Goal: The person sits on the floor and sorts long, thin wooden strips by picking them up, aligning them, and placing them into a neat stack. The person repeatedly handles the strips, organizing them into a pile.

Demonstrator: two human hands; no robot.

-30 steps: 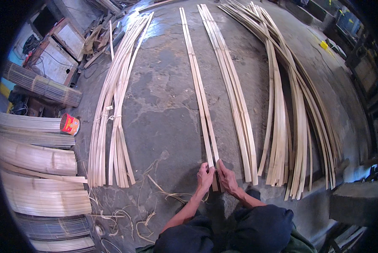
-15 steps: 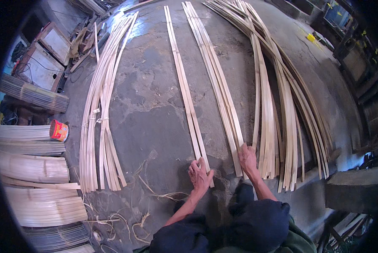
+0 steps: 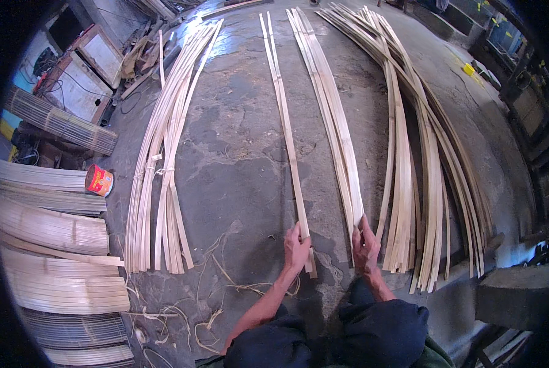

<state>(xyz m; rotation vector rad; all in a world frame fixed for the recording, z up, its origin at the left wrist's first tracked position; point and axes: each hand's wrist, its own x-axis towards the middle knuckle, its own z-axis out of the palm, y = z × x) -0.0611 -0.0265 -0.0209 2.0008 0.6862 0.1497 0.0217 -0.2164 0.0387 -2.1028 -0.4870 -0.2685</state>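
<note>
A narrow pair of long pale bamboo strips [image 3: 287,132] runs away from me along the floor. My left hand [image 3: 297,248] is closed on the strips close to their near end, and a short length sticks out below the fingers. To the right lies a wider group of bamboo strips [image 3: 337,129]. My right hand [image 3: 366,250] grips the right side of that group near its near end, thumb and fingers pressed together at the edge. Part of the grip is hidden behind the fingers.
A tied bundle of strips [image 3: 158,135] lies on the left, and a crossed pile of strips [image 3: 430,141] on the right. Slatted mats [image 3: 60,230] and a red tin [image 3: 99,181] line the left side. Loose ties [image 3: 164,316] litter the floor [image 3: 237,184] near my knees.
The view has shifted, so the scene sits farther right. My left hand has closed round the narrow pair, which now lie closer together. My right hand has turned and slid nearer to me.
</note>
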